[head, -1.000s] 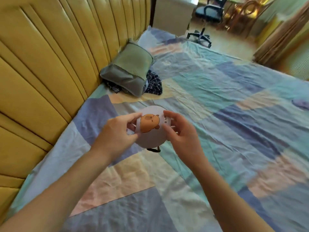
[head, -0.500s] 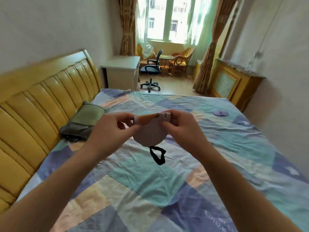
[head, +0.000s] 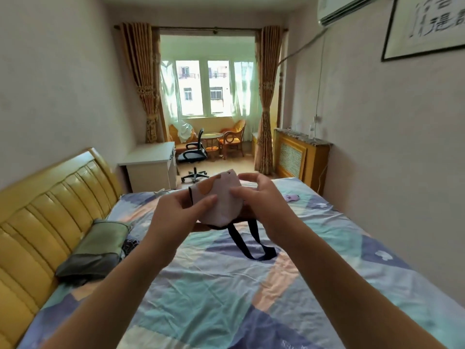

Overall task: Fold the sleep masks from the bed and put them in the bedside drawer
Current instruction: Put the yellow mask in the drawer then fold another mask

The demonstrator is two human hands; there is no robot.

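Both hands hold a pale sleep mask with an orange cartoon print, folded over, in the air above the bed. My left hand grips its left side with the thumb on top. My right hand pinches its right side. The mask's black elastic strap hangs down in a loop below the hands. A second, purple sleep mask lies flat on the far right part of the bed. The white bedside cabinet stands past the headboard; its drawer front is not visible.
A green-grey pillow with dark checked cloth beside it lies against the yellow padded headboard. A black office chair stands beyond the bed. A radiator cover lines the right wall. The patchwork sheet is wrinkled.
My head has lifted from the mattress to the whole room. The mask has gone from flat between my hands to folded over and turned, and the strap hangs lower.
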